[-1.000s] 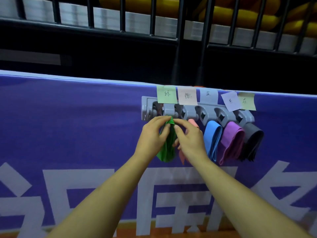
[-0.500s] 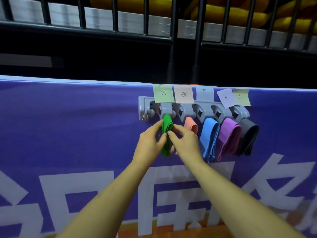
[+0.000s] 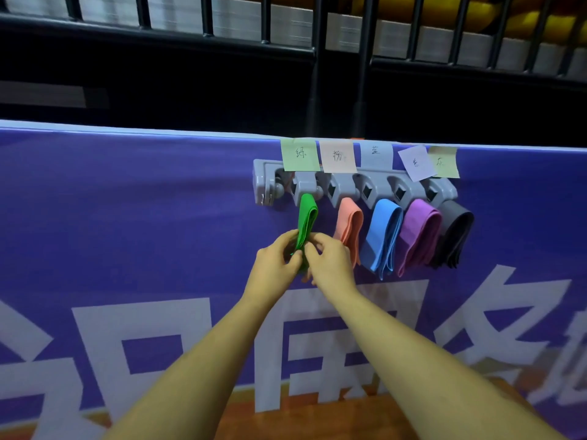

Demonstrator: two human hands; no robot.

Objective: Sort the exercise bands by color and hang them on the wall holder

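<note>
While the left hand [image 3: 273, 268] and the right hand [image 3: 330, 265] are pinching the green band [image 3: 307, 217], the sorting is looking almost finished.
Fingers of both hands are curling narrow around the lower end of this band, and its top loop is hanging on the leftmost peg of the wall holder [image 3: 263, 182], under the green note [image 3: 300, 154]. The pink band [image 3: 349, 223], blue band [image 3: 382, 233], purple band [image 3: 417, 233] and grey band [image 3: 454, 236] are hanging on their own pegs to the right, each just beside the next. I judge only letting go is remaining. The pink band is hanging just beside the right hand, so room is opening mostly to the left and back toward the body, away from the purple banner [image 3: 127, 217].
</note>
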